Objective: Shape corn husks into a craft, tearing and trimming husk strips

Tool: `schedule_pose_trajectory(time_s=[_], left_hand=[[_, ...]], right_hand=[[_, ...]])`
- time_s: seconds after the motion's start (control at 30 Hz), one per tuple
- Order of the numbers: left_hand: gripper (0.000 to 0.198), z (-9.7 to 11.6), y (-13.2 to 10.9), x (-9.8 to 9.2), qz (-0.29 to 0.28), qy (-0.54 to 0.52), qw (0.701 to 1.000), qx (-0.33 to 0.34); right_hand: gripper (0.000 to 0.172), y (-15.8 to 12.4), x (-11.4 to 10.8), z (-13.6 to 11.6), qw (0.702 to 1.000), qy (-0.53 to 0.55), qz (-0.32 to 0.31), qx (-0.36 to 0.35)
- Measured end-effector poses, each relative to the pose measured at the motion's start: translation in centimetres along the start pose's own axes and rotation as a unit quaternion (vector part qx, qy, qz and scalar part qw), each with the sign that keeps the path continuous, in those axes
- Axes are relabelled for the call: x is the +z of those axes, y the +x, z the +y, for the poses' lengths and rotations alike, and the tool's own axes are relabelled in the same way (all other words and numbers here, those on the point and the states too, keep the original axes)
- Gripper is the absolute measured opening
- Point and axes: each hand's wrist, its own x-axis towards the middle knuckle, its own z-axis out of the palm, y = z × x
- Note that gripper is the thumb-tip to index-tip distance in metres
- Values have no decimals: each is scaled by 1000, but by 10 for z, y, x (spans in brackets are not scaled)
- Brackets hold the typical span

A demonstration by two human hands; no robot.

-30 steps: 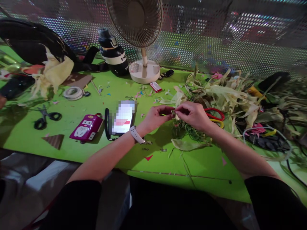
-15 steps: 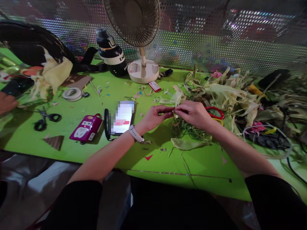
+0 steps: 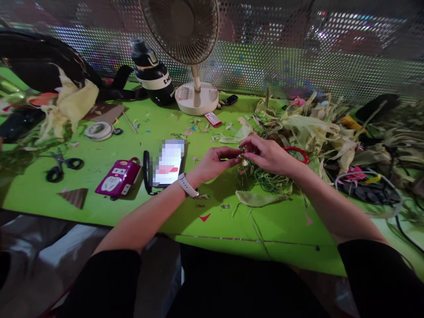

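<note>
My left hand (image 3: 219,162) and my right hand (image 3: 263,154) meet over the middle of the green table. Between the left fingertips is a small pale piece of plant matter (image 3: 244,162), too small to make out fully; it looks like corn husk. My right thumb and fingers pinch at the same piece from the other side. Right below lies a tangle of thin green strands (image 3: 271,180). A loose pale-green corn husk (image 3: 258,198) rests nearer to me. Red scissor handles (image 3: 298,154) show partly behind my right wrist.
Dried husks (image 3: 308,128) are heaped at the right, beside a clear-rimmed dark tray (image 3: 369,192). Left of my hands are a phone (image 3: 168,163), a purple box (image 3: 118,178), black scissors (image 3: 62,165) and a tape roll (image 3: 99,131). A fan (image 3: 197,99) and a bottle (image 3: 154,75) stand behind.
My right index finger has lifted a little away from the piece, and both hands stay close together. Another person's hand at the left edge has drawn almost out of view.
</note>
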Motion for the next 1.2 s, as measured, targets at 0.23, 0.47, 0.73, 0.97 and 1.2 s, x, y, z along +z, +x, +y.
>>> schedule_pose_trajectory(time_s=[0.23,0.47,0.73,0.97,1.2], left_hand=[[27,0,-1,1,3,-34,999,-14],[30,0,2,-1,69,-147,986,-18],[32,4,-3,0,45,-206,976,-49],[36,4,-4,5,35,-209,975,-67],[38,6,-5,1,32,-169,984,-57]], right_hand=[[24,1,3,-4,999,33,20,-7],[38,6,-10,15,935,90,311,143],[60,8,14,2,949,251,111,152],[51,12,29,4,917,328,190,126],[45,13,20,10,907,326,244,107]])
